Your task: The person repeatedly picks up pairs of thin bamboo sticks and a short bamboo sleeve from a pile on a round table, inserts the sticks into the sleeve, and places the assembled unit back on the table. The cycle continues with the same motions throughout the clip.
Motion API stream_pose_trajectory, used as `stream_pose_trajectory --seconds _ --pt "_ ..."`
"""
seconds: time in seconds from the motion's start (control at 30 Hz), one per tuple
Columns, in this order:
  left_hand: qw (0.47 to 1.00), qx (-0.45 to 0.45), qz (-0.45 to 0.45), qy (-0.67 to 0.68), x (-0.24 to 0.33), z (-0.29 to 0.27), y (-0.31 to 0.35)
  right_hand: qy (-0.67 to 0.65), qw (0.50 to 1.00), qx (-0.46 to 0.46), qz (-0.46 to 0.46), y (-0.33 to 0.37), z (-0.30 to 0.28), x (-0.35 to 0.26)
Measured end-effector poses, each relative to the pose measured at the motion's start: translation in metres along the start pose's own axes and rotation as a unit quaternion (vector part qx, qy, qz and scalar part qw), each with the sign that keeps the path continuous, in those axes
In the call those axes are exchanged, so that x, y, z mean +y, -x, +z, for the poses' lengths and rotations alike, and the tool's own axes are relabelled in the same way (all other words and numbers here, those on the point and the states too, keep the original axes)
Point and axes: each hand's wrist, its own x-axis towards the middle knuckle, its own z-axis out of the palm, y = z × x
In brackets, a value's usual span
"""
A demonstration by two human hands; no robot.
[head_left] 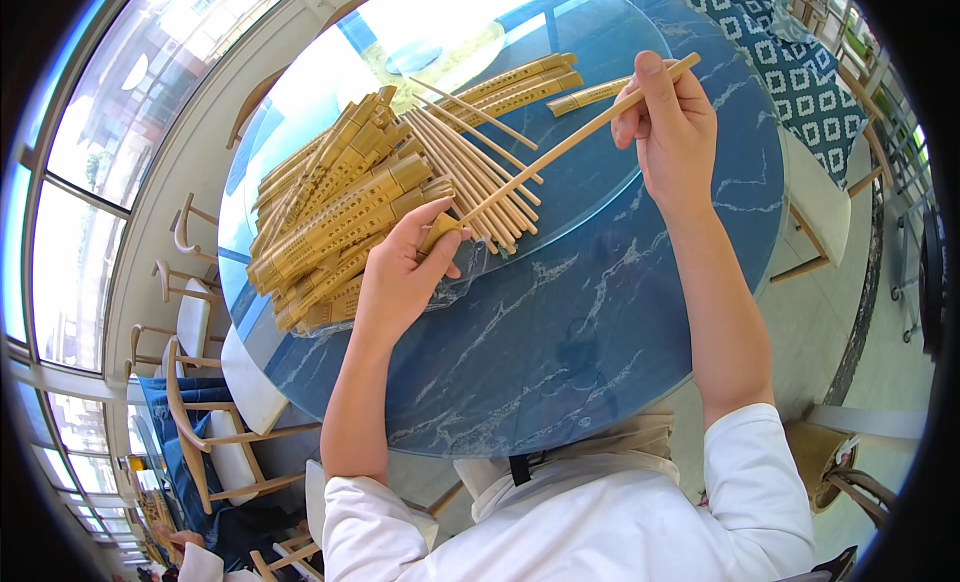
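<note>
In my right hand (668, 117), raised over the right part of the table, pale wooden chopsticks (575, 139) are gripped by the upper end; I cannot tell whether it is one or a pair. Their lower end meets a gold-brown paper chopstick sleeve (438, 233) pinched in my left hand (400, 267). Whether the tip is inside the sleeve's mouth is hard to make out. Left of it lies a large heap of printed gold sleeves (340, 197). Loose chopsticks (475, 177) fan out beside the heap.
Several gold sleeves (520, 87) lie farther back, and another single sleeve (585, 99) sits near my right hand. Clear plastic (450, 290) shows under the heap. A glass turntable (600, 217) covers part of the round blue marbled table (560, 362). Wooden chairs (195, 432) stand around.
</note>
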Motion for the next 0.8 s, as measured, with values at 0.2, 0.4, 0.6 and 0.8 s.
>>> stream_pose_trajectory --seconds 0.2,0.4,0.6,0.8 --pt "0.999 0.014 0.023 -0.041 0.0 0.002 0.001 -0.032 0.999 -0.02 0.011 -0.003 -0.005 0.005" --pt "0.996 0.026 0.043 -0.079 0.001 0.004 0.003 -0.064 0.997 -0.034 0.02 -0.005 -0.009 0.007" --pt "0.984 0.047 0.092 -0.146 -0.003 0.004 0.004 -0.075 0.996 -0.046 0.023 -0.006 -0.01 0.009" --pt "0.969 0.053 0.138 -0.195 -0.005 0.006 0.005 -0.077 0.995 -0.053 0.025 -0.008 -0.013 0.012"
